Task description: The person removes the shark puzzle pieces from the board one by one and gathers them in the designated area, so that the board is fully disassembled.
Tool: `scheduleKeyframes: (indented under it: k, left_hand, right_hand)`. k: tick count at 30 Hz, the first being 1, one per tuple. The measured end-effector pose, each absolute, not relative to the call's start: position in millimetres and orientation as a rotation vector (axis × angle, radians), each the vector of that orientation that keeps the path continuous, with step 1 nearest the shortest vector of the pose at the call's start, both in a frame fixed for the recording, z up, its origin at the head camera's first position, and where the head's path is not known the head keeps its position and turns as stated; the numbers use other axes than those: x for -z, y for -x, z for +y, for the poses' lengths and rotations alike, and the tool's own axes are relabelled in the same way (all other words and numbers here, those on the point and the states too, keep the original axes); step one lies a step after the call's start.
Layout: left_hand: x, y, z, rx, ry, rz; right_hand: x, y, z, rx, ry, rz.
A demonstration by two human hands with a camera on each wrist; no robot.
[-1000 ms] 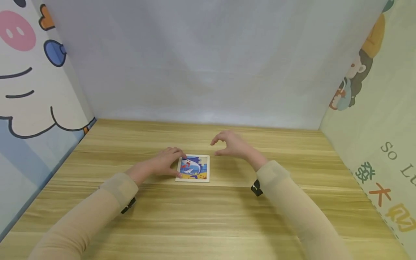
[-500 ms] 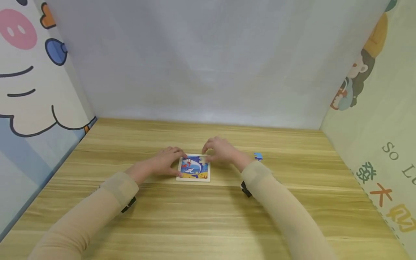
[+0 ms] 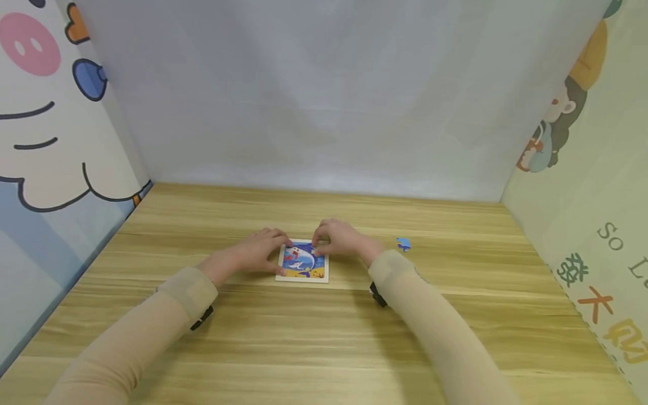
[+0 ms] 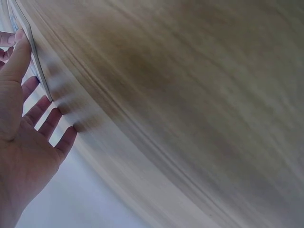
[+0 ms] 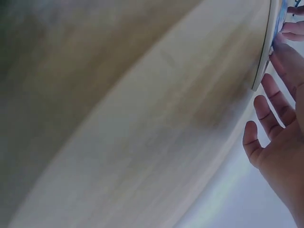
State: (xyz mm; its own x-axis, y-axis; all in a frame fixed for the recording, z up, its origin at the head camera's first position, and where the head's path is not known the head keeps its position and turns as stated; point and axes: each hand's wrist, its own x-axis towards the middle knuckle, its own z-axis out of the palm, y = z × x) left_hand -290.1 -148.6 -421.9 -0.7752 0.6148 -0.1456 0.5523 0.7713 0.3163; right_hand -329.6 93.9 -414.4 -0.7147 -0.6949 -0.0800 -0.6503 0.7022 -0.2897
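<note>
The left hand (image 3: 255,251) is spread, fingers extended and slightly bent; its thumb and index finger touch the left part of the tray (image 3: 302,280). The right hand (image 3: 340,239) is partly curled, with thumb and index finger close together at the tray's upper right corner; whether a piece is between them cannot be told. The tray lies flat on the table (image 3: 314,337), just below the centre of the head view. It contains puzzle pieces (image 3: 302,263) showing a blue-and-white sea animal above yellow sand. One loose piece (image 3: 403,244), blue, lies right of centre, beyond the right hand.
</note>
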Motion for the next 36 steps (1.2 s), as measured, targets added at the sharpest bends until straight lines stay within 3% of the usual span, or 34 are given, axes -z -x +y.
scheduleKeyframes:
  k: [25, 36]
  left_hand:
    - [422.0, 291.3, -149.6, -0.357, -0.925, 2.725]
    - [420.7, 283.7, -150.4, -0.195, -1.136, 2.736]
  right_hand:
    - [419.1, 329.3, 83.6, 0.571, 0.842, 2.697]
    - [419.3, 329.2, 84.8, 0.69, 0.815, 2.653]
